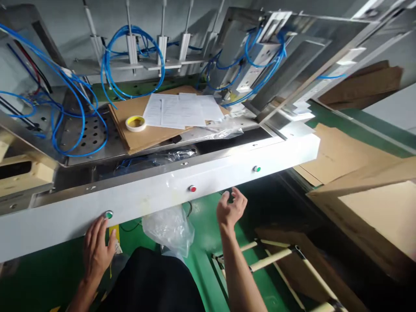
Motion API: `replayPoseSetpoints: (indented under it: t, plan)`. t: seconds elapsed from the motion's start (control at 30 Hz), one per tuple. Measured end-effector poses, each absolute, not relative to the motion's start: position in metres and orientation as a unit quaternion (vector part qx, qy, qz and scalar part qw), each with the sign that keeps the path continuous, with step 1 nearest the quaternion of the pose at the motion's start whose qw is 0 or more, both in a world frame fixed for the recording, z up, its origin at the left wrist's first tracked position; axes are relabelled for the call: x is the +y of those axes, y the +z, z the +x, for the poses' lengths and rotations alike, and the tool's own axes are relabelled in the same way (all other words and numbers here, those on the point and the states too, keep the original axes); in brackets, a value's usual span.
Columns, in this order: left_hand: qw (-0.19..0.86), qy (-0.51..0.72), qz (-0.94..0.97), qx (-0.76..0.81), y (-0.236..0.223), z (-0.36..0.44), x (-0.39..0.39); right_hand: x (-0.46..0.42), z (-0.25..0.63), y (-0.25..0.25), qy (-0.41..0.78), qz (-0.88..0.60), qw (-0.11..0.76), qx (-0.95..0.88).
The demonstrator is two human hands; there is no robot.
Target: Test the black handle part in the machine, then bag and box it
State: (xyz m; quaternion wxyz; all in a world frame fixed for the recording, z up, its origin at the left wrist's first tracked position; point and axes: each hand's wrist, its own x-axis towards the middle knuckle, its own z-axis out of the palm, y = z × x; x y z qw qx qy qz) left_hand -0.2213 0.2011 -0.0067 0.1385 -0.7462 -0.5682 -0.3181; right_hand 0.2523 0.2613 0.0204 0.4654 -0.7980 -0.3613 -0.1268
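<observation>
My left hand (97,247) is at the white front panel (156,190) of a machine, its fingertips at the lower edge of the left green button (108,215). Whether they press it I cannot tell. The fingers are stretched out and the hand holds nothing. Below the panel's right half hovers my right hand (231,208), fingers loosely curled and apart from the thumb, with nothing in it. Above that hand sits the right green button (257,169). A red button (193,189) lies between the two green ones.
Cardboard sheets (130,141) on the machine bear white papers (182,110) and a tape roll (135,123). Blue hoses (107,65) loop around metal cylinders. A plastic bag (170,229) hangs under the panel. At right are a cardboard box (364,186) and a pipe frame (271,260).
</observation>
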Motion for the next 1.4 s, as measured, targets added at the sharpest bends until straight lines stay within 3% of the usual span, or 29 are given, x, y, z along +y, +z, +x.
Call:
replayPoseSetpoints:
  t: [0.13, 0.27, 0.63, 0.73, 0.87, 1.0, 1.1, 1.17, 1.4]
  plan:
    - [0.167, -0.294, -0.724, -0.602, -0.010, -0.209, 0.191, 0.287, 0.365, 0.023, -0.095, -0.832, 0.455, -0.304]
    - [0.187, -0.273, -0.706, -0.626, -0.008, -0.198, 0.187, 0.310, 0.419, 0.023, -0.082, -0.835, 0.451, -0.304]
    - [0.205, -0.227, -0.638, -0.707, 0.001, -0.173, 0.194, 0.324, 0.409, 0.000, -0.117, -0.804, 0.472, -0.341]
    - [0.168, -0.248, -0.628, -0.718, 0.002, -0.172, 0.192, 0.319, 0.407, 0.002, -0.109, -0.804, 0.471, -0.347]
    - [0.126, -0.319, -0.600, -0.723, 0.014, -0.169, 0.188, 0.303, 0.369, 0.011, -0.157, -0.762, 0.483, -0.402]
    - [0.149, -0.349, -0.604, -0.701, 0.038, -0.162, 0.210, 0.298, 0.260, 0.030, -0.161, -0.653, 0.476, -0.567]
    - [0.141, -0.285, -0.671, -0.670, 0.055, -0.158, 0.246, 0.309, 0.171, 0.053, -0.043, -0.503, 0.374, -0.778]
    - [0.124, -0.246, -0.717, -0.640, 0.063, -0.158, 0.270, 0.320, 0.136, 0.065, -0.004, -0.474, 0.313, -0.823]
    - [0.069, -0.195, -0.793, -0.573, 0.070, -0.155, 0.314, 0.330, 0.151, 0.062, 0.003, -0.526, 0.254, -0.811]
